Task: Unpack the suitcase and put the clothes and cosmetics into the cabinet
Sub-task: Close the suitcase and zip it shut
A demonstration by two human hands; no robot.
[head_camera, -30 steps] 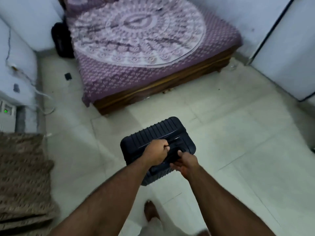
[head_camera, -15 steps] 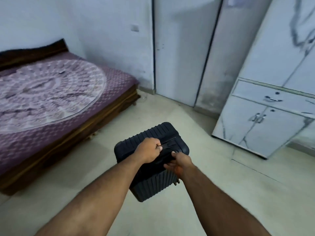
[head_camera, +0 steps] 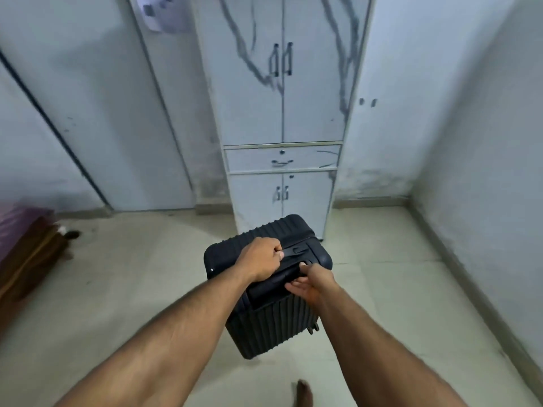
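A small black ribbed suitcase [head_camera: 273, 327] stands closed and upright on the floor, right in front of me. My left hand [head_camera: 260, 261] grips its top handle in a fist. My right hand [head_camera: 308, 282] holds the suitcase's top edge on the right side, thumb on top and fingers curled under a dark bar. Straight ahead stands the tall white marble-patterned cabinet [head_camera: 282, 113], with two upper doors, one drawer and two lower doors, all closed. No clothes or cosmetics are visible.
A bed corner [head_camera: 23, 245] with a purple cover and wooden frame juts in at the left. White walls and a closed door [head_camera: 88, 113] lie behind. A wall [head_camera: 484, 201] runs along the right. My bare foot [head_camera: 304, 393] shows at the bottom.
The view has swung right from the bed to face the cabinet. The suitcase has come along with both hands still on its top, and now stands just before the cabinet.
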